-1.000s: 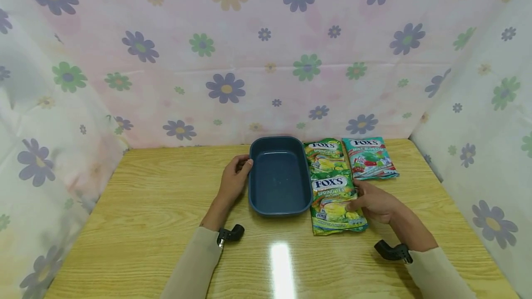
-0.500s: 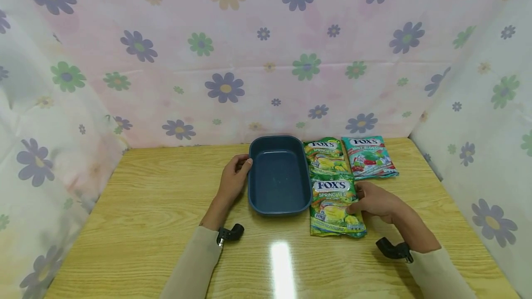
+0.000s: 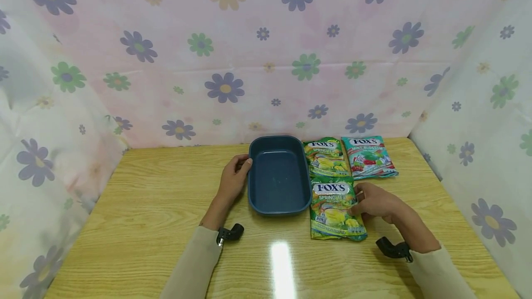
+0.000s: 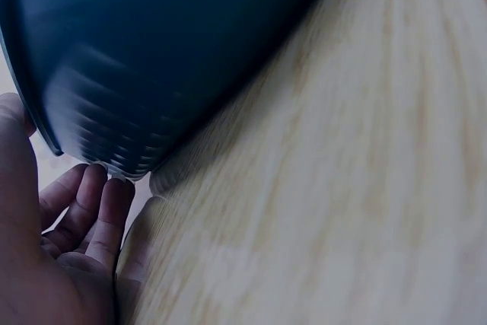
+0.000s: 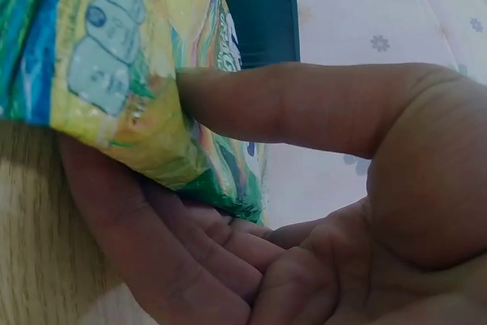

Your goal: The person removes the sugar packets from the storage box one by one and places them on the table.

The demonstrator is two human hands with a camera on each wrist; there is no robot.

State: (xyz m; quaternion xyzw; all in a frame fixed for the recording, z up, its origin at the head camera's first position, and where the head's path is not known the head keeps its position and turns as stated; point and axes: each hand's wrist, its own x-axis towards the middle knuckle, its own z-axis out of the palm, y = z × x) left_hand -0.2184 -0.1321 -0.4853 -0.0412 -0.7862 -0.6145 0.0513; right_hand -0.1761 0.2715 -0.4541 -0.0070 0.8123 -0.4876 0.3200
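In the head view, my left hand (image 3: 234,176) holds the left side of a dark blue plastic tub (image 3: 279,179). Its thumb is at the rim, and curled fingertips touch the outer wall (image 4: 137,58) in the left wrist view. My right hand (image 3: 376,201) pinches the right edge of a green and yellow Fox's Spring Tea candy bag (image 3: 335,211), thumb on top and fingers underneath. That bag lies right of the tub's near end. Behind it lies a second Spring Tea candy bag (image 3: 326,157), with a teal Fox's Mint Blossom candy bag (image 3: 369,157) to its right.
Everything stands on a light wood-grain table (image 3: 166,216). A flower-print cloth (image 3: 249,59) hangs along the back and both sides. Each wrist wears a black camera mount, like the left camera mount (image 3: 230,233) above the sleeve cuff.
The front Spring Tea bag has shifted slightly toward me, with my right hand on its edge. More of the rear Spring Tea bag shows. My left hand and the tub have stayed put.
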